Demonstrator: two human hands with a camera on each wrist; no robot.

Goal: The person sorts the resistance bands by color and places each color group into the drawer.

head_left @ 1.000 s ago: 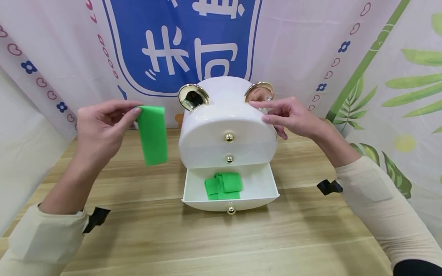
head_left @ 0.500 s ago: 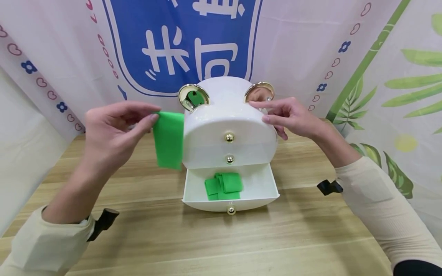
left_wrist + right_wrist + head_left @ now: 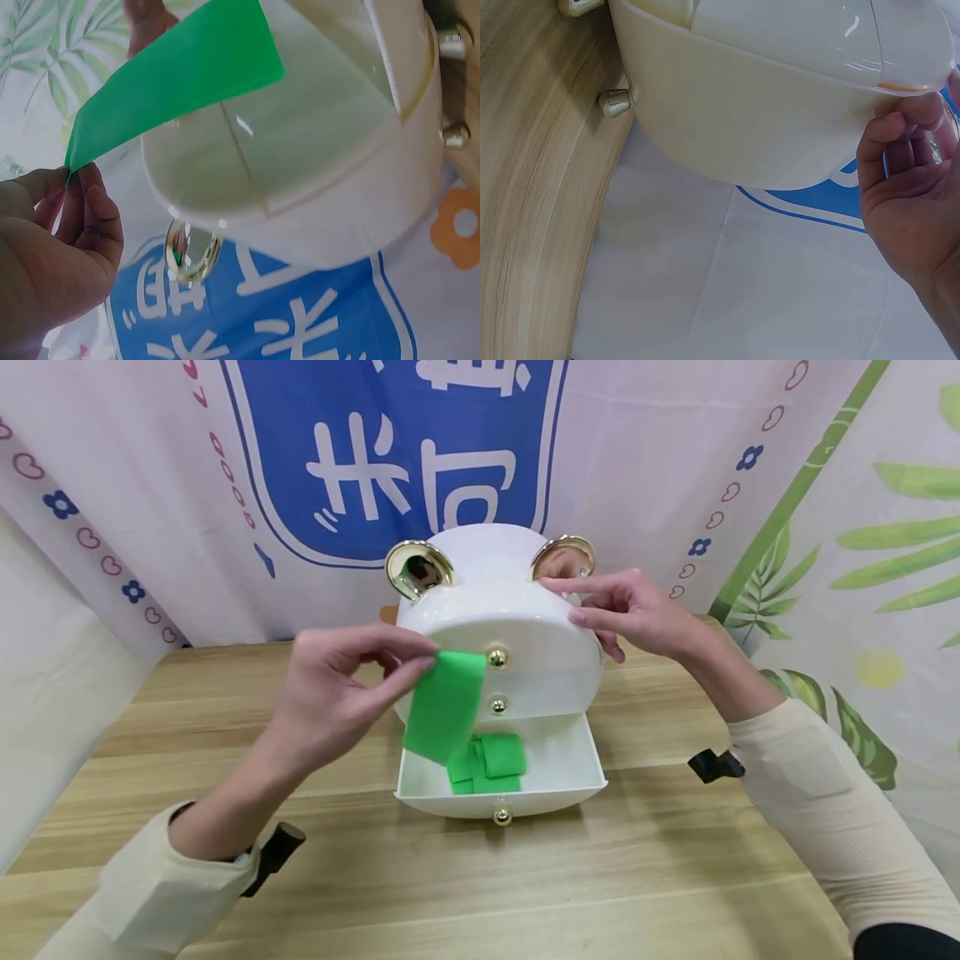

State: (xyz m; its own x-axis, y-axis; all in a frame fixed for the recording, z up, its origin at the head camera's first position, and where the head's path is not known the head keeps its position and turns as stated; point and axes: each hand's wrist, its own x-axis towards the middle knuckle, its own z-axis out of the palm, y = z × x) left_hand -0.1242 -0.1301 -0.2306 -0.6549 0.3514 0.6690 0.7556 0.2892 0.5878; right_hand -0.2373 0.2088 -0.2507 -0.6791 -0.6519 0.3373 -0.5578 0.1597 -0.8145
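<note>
My left hand (image 3: 330, 689) pinches one end of a green cloth-like strip (image 3: 447, 706) between thumb and fingertips. The strip (image 3: 176, 79) hangs before the white drawer box (image 3: 525, 631), its lower end over the pulled-out bottom drawer (image 3: 566, 752). Inside that drawer lies a folded green piece (image 3: 501, 756), partly hidden behind the strip. My right hand (image 3: 637, 614) rests on the box's upper right edge, index finger near the right gold ear (image 3: 562, 560), thumb on the front rim. In the right wrist view, this hand (image 3: 915, 195) has its other fingers bent beside the box.
Two upper drawers with gold knobs (image 3: 498, 658) are closed. The box stands on a wooden table (image 3: 480, 885) near a printed curtain (image 3: 637, 460) behind it. A left gold ear (image 3: 420, 570) sticks up from the box.
My left hand has carried the green strip rightward and down, from left of the box to before its front and over the drawer. The right hand has stayed in place.
</note>
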